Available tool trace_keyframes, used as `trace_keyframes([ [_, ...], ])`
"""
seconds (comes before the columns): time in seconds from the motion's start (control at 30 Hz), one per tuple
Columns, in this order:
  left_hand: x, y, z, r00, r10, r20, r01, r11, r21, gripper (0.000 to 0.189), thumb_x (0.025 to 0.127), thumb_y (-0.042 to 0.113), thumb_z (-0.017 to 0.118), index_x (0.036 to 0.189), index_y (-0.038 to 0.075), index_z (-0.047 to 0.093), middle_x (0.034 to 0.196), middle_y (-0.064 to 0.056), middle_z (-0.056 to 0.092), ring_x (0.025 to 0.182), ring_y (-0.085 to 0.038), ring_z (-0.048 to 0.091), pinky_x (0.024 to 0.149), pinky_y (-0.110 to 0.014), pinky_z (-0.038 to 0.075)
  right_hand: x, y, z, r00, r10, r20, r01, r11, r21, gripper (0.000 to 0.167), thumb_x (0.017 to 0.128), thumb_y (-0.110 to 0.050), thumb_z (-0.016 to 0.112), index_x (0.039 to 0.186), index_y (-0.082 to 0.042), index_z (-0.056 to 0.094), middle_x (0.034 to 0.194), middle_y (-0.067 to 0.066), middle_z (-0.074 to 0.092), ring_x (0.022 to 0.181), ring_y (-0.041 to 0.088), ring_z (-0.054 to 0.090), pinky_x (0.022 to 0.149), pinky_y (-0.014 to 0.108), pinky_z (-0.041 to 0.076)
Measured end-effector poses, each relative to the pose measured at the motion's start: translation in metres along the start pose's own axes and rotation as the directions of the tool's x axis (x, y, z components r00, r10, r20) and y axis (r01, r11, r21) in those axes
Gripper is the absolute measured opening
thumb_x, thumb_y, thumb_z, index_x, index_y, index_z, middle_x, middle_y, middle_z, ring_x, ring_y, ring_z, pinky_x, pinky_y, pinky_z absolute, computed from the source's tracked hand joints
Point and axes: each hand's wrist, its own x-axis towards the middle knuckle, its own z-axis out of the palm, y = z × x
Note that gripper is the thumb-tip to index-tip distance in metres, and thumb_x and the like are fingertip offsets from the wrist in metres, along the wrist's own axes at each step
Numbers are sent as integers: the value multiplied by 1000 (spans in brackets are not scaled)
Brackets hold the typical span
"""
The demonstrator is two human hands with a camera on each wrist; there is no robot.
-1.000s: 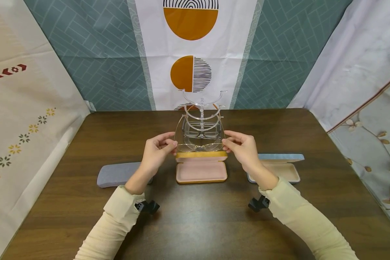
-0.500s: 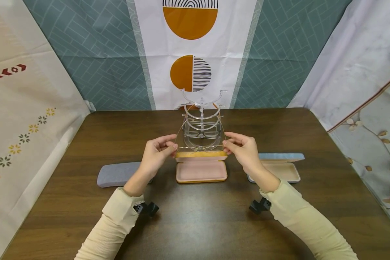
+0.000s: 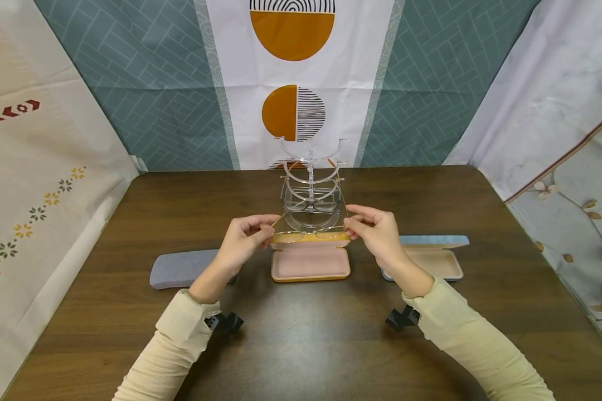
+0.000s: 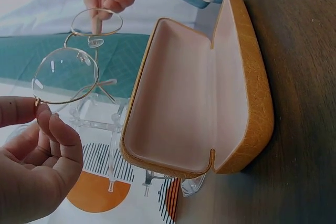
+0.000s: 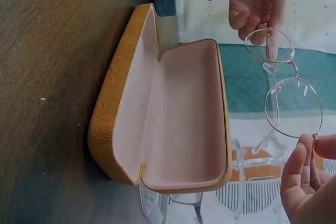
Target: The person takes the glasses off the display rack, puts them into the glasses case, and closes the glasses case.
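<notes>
A pair of thin gold-rimmed glasses (image 4: 65,74) is held up in front of the clear stand, lenses toward me. My left hand (image 3: 248,234) pinches one end of the frame near its hinge, and that temple slants inward. At the opposite hinge my right hand (image 3: 373,228) pinches the frame between thumb and fingers; the temple there points away toward the stand. Just below the glasses lies an open mustard-yellow glasses case (image 3: 311,278) with pink lining. Both wrist views show the case (image 5: 184,114) apart from the hands.
Behind the glasses rises a clear tiered display stand (image 3: 311,178), with another pair of glasses (image 3: 311,206) on a lower tier. A closed grey-blue case (image 3: 183,268) lies at the left. An open light-blue case (image 3: 433,241) sits at the right, partly behind my right wrist.
The temple at my left hand has swung inward from pointing away. My left hand has dropped slightly, and the lenses sit a little lower, over the case lid. My right hand has barely moved.
</notes>
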Motion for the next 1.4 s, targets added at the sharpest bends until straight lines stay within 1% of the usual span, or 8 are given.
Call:
trace_keyframes([
  [0.17,0,1,1,1000,-15,24,15,1000,5,25,84,-10,51,107,-14,60,61,-3,52,53,-11,44,46,-22,33,0,1,-1,1000,3,-1,-3,1000,-2,32,83,4,60,114,12,57,67,-4,63,57,9,59,59,27,51],
  [0.4,0,1,0,997,-32,70,29,998,51,26,83,-10,49,107,-14,59,63,-8,51,53,-14,46,50,-24,36,-1,1,-1,1000,13,0,-13,1000,12,32,83,5,60,113,13,57,68,-2,63,57,9,59,57,23,50],
  [0.63,0,2,0,992,-59,110,52,997,64,24,88,-7,47,107,-11,61,70,-16,50,54,-14,47,53,-28,41,-1,2,-2,1000,15,-1,-15,1000,-3,32,83,4,60,113,12,57,69,-3,63,57,9,59,60,30,52],
  [0.73,0,3,0,990,-68,125,60,996,63,23,89,-7,47,107,-12,60,70,-15,49,53,-14,47,53,-29,41,0,3,-2,1000,19,-1,-19,1000,-7,31,83,4,60,113,12,57,69,-3,63,58,9,59,60,31,52],
  [0.9,0,4,0,989,-70,131,62,996,62,23,89,-7,47,106,-12,61,70,-12,51,54,-14,47,53,-28,41,-1,2,-2,1000,25,-4,-25,1000,-11,30,83,4,60,112,9,59,68,-4,63,58,10,59,60,31,52],
  [1.07,0,4,0,989,-73,125,66,996,60,23,88,-7,47,106,-12,61,69,-12,50,53,-13,47,53,-28,41,-1,3,-1,1000,30,-1,-30,1000,-8,30,83,4,59,113,11,58,68,-5,62,57,9,59,59,28,51],
  [1.17,0,4,0,989,-76,124,69,996,62,23,88,-7,47,106,-13,61,70,-9,52,54,-13,47,53,-29,41,-1,3,-1,999,33,1,-33,999,-10,30,83,5,59,113,12,58,68,-5,62,57,9,58,58,26,51],
  [1.4,-1,3,0,989,-77,126,69,996,59,23,88,-8,46,105,-13,60,69,-13,50,54,-14,47,54,-28,41,-2,2,0,999,41,12,-40,999,-7,30,83,6,58,112,12,58,69,-4,63,57,9,58,57,26,51],
])
